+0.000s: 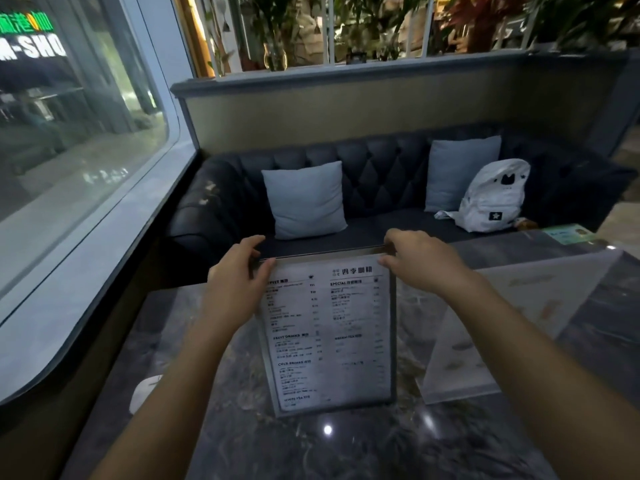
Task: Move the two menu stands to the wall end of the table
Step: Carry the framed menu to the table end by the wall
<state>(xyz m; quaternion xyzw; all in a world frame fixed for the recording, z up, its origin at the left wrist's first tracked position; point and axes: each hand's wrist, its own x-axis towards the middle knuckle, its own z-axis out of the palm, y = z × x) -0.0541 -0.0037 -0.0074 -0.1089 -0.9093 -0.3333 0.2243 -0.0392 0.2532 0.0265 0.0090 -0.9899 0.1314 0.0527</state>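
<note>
A clear acrylic menu stand [329,337] with a white drinks list stands upright in the middle of the dark marble table [346,448]. My left hand [239,271] grips its top left corner, and my right hand [415,259] grips its top right corner. A second, larger clear menu stand [512,327] leans on the table to the right, apart from both hands. Its print is faint and hard to read.
A window wall with a wide sill [86,258] runs along the table's left side. Beyond the table is a dark tufted sofa [381,188] with two grey cushions and a white backpack [491,199]. A white object [145,393] lies at the table's left edge.
</note>
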